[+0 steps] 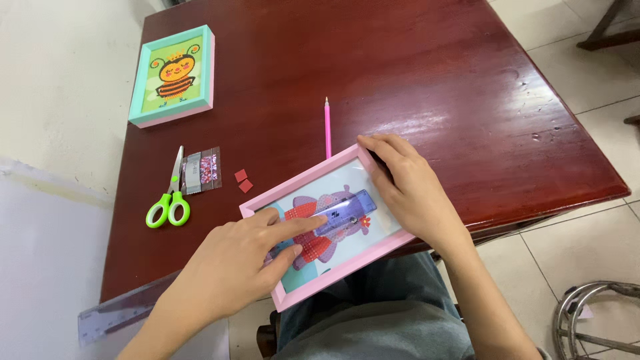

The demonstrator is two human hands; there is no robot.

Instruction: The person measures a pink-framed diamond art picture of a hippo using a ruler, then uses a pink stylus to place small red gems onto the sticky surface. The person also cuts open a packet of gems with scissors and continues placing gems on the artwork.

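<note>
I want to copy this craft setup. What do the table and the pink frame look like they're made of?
Table: likely varnished dark red wood, shown by its glossy reflections. Pink frame: matte, evenly coloured; probably painted wood or plastic, can't tell which.
</note>
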